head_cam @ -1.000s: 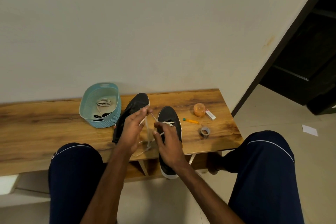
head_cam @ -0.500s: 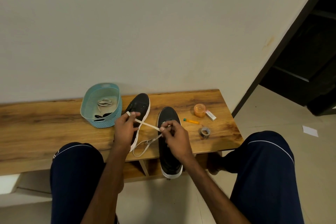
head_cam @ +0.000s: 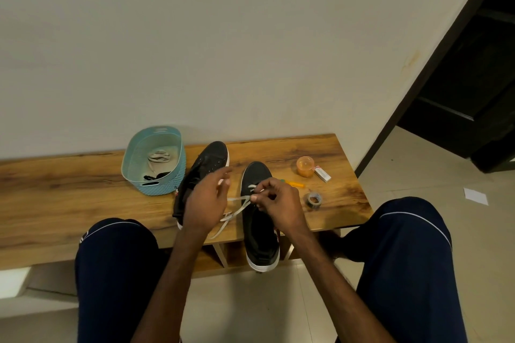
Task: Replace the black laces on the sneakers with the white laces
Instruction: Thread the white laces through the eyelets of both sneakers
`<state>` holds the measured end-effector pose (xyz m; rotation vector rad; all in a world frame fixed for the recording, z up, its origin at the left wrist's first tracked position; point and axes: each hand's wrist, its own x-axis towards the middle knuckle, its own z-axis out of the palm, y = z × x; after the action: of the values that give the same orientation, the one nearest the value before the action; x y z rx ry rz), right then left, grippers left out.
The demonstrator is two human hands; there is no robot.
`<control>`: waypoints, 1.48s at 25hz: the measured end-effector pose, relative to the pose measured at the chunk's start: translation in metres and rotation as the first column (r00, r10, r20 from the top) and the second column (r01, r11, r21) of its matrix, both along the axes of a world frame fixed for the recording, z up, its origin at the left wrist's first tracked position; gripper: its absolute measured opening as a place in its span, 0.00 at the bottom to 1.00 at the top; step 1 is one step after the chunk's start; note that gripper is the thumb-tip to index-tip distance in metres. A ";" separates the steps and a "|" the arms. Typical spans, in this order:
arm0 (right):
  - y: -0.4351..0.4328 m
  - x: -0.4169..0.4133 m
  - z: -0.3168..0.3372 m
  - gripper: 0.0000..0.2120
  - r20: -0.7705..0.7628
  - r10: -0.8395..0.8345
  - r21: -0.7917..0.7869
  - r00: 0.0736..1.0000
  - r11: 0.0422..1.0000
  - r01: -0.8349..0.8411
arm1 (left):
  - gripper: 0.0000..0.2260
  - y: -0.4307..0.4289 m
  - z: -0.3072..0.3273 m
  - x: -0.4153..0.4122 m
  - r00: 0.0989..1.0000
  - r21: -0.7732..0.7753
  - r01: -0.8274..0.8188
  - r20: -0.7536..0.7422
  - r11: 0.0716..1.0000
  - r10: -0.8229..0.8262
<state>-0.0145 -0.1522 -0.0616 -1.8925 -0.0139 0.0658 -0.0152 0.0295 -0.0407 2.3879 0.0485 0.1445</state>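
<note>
- Bench (head_cam: 69,195): wooden, set against the wall; the person sits facing it, knees on either side.
- Right sneaker (head_cam: 260,234): black, sole down, toe toward the wall, heel overhanging the bench's front edge.
- Left sneaker (head_cam: 209,164): black, just left of the right one, angled, partly hidden by the left hand.
- White lace (head_cam: 237,205): threaded through the right sneaker's front eyelets; two strands run left from there, one drooping in a loop onto the bench between the shoes.
- Right hand (head_cam: 281,206): above the right sneaker's eyelets, fingers curled, thumb and forefinger pinching the white lace.
- Left hand (head_cam: 204,205): over the left sneaker, fingers loosely bent; a strand reaches it, but grip cannot be determined.
- Basket (head_cam: 167,189): teal, left of the shoes; holds a coiled lace (head_cam: 160,156), white, and a black lace (head_cam: 156,175).
- Right of the shoes: orange cup (head_cam: 305,166), small box (head_cam: 322,175) just beside it, pen (head_cam: 294,183), tape (head_cam: 314,199).
</note>
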 end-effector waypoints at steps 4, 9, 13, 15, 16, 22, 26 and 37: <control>0.006 -0.003 -0.003 0.05 0.087 -0.021 -0.024 0.996 0.999 0.024 | 0.11 -0.018 -0.017 -0.001 0.932 -0.373 0.258 -0.148 0.891 -0.331; 0.002 -0.003 -0.006 0.04 0.121 0.015 -0.063 0.992 0.998 -0.007 | 0.12 -0.020 -0.019 -0.002 0.950 -0.501 0.060 -0.236 0.863 -0.203; -0.007 0.004 -0.014 0.12 0.035 -0.022 -0.161 0.999 0.987 0.028 | 0.11 -0.018 -0.020 -0.002 0.954 -0.544 -0.089 -0.288 0.835 -0.086; -0.015 0.008 -0.026 0.24 -0.160 0.029 -0.346 0.987 0.934 -0.083 | 0.10 -0.017 -0.024 -0.001 0.958 -0.527 -0.169 -0.285 0.833 0.014; -0.018 0.008 -0.033 0.29 -0.253 0.061 -0.419 0.966 0.893 -0.166 | 0.08 -0.017 -0.025 0.000 0.956 -0.529 -0.202 -0.289 0.824 0.049; -0.003 0.000 -0.040 0.24 -0.122 0.071 -0.648 0.990 0.750 -0.134 | 0.04 -0.030 -0.042 -0.002 0.949 -0.529 -0.237 -0.307 0.815 0.077; 0.003 -0.006 -0.042 0.13 0.007 0.055 -0.683 0.998 0.730 -0.036 | 0.01 -0.044 -0.048 -0.001 0.975 -0.312 -0.156 -0.203 0.937 0.094; -0.019 0.005 -0.056 0.15 -0.129 -0.024 -0.313 0.991 0.950 -0.018 | 0.03 -0.068 -0.056 0.008 0.997 0.251 0.009 -0.070 0.968 0.009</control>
<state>-0.0099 -0.1712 -0.1178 -2.2028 0.0949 0.2008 -0.0071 -0.0385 -0.0966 2.6466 0.0674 0.0691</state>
